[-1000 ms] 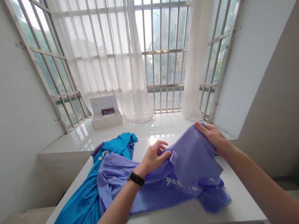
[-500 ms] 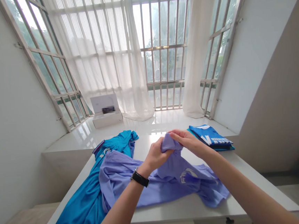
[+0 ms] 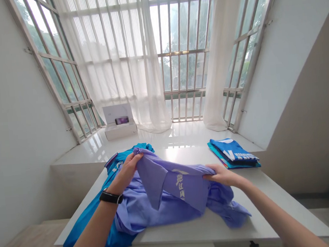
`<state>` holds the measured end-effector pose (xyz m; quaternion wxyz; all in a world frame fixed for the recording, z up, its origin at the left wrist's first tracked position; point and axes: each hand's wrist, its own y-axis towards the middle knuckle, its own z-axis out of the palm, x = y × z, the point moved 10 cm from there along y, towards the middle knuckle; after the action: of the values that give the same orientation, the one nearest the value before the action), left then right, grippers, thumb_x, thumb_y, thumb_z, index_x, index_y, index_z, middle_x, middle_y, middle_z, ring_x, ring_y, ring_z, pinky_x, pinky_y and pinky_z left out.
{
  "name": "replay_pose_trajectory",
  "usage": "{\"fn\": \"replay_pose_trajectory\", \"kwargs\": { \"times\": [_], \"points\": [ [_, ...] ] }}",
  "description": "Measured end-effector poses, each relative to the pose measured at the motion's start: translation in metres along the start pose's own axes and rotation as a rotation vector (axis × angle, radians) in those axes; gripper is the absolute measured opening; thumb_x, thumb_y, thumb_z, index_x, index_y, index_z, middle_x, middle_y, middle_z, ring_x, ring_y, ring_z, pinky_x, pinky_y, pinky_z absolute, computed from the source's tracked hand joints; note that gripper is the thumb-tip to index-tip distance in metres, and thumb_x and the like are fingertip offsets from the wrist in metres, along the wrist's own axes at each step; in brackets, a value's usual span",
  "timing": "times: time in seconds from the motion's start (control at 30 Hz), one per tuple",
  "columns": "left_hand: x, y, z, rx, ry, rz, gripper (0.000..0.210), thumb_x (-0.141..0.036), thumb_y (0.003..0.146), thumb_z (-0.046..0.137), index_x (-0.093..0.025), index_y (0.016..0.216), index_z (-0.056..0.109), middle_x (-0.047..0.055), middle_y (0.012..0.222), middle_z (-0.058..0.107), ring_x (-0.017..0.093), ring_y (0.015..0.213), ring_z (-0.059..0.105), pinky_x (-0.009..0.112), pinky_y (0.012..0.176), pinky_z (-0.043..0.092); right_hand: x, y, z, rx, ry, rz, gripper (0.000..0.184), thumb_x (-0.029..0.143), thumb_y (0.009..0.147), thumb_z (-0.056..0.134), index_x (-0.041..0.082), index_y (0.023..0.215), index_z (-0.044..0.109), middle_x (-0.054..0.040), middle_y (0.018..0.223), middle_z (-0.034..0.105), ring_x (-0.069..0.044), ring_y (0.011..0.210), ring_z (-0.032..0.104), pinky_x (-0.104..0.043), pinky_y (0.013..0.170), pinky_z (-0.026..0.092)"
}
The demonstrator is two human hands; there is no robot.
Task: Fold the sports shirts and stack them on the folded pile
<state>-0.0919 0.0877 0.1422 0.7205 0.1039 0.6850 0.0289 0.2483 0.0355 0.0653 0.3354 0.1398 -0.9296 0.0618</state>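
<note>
A lavender T-shirt [image 3: 160, 212] with white lettering lies partly on the white table, and a section of it is lifted and stretched between my hands. My left hand [image 3: 128, 171], with a black-banded watch on its wrist, pinches the shirt at the upper left, where a sleeve hangs down. Farther right, my right hand [image 3: 220, 174] grips its upper edge beyond the lettering. Under the shirt's left side spreads a crumpled teal-blue garment [image 3: 87, 226], which drapes over the table's front edge.
Folded blue shirts [image 3: 233, 152] are stacked at the table's back right. On the sill behind stands an open white box [image 3: 121, 131] with a phone [image 3: 122, 120] propped on it. Sheer curtains [image 3: 155, 82] hang before the barred window. The white table [image 3: 287, 205] shows bare at right.
My hands have moved apart from their bunched hold near the middle, the left one going left and the right one slightly right. The shirt is now stretched between them, its lettering facing me.
</note>
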Motion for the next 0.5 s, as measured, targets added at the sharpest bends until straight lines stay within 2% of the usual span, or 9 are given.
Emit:
{"fn": "replay_pose_trajectory", "kwargs": {
  "times": [0.03,0.1,0.23,0.3,0.4,0.5],
  "points": [
    [-0.002,0.001,-0.008,-0.014,0.041,0.001,0.028,-0.044,0.072,0.069,-0.017,0.080,0.064,-0.003,0.069,0.057,0.014,0.064,0.051,0.023,0.057,0.040,0.002,0.000,-0.015,-0.075,0.020,-0.012,0.030,0.048,0.082,0.059,0.019,0.085,0.066,-0.0013,0.082,0.066,-0.022,0.080,0.059,-0.031,0.074,0.048],
    [-0.004,0.002,-0.014,0.047,0.130,-0.004,0.023,-0.039,0.071,0.064,-0.017,0.078,0.060,-0.004,0.066,0.052,0.013,0.062,0.047,0.022,0.055,0.037,0.011,-0.003,-0.042,-0.204,0.077,-0.046,0.033,0.052,0.082,0.061,0.019,0.081,0.066,-0.0003,0.076,0.064,-0.022,0.076,0.057,-0.033,0.072,0.048],
    [0.001,-0.011,-0.006,0.290,0.228,-0.066,0.024,-0.032,0.068,0.061,-0.017,0.087,0.062,-0.004,0.069,0.054,0.013,0.063,0.048,0.021,0.056,0.037,0.032,-0.011,-0.067,-0.274,0.238,-0.093,0.036,0.056,0.082,0.064,0.021,0.091,0.071,-0.0029,0.090,0.070,-0.026,0.089,0.062,-0.037,0.084,0.049],
    [0.008,-0.022,0.004,0.412,0.264,-0.077,0.022,-0.031,0.072,0.058,-0.017,0.089,0.065,-0.002,0.073,0.058,0.015,0.067,0.052,0.023,0.060,0.040,0.040,-0.014,-0.070,-0.297,0.286,-0.061,0.038,0.058,0.082,0.064,0.022,0.093,0.072,-0.0032,0.094,0.072,-0.027,0.092,0.063,-0.037,0.087,0.050],
    [0.027,-0.043,0.029,0.609,0.407,-0.024,0.020,-0.035,0.081,0.058,-0.020,0.085,0.071,0.000,0.076,0.064,0.017,0.070,0.056,0.026,0.062,0.041,0.054,-0.017,-0.069,-0.327,0.326,-0.039,0.041,0.061,0.085,0.061,0.023,0.092,0.073,-0.0024,0.095,0.073,-0.026,0.093,0.063,-0.036,0.089,0.049],
    [0.053,-0.066,0.058,0.765,0.618,0.052,0.013,-0.036,0.075,0.071,-0.024,0.077,0.073,-0.001,0.068,0.064,0.018,0.062,0.055,0.027,0.055,0.038,0.069,-0.018,-0.066,-0.348,0.376,-0.055,0.043,0.062,0.084,0.061,0.022,0.095,0.074,-0.0022,0.094,0.073,-0.025,0.094,0.063,-0.034,0.089,0.049]
  ]
}}
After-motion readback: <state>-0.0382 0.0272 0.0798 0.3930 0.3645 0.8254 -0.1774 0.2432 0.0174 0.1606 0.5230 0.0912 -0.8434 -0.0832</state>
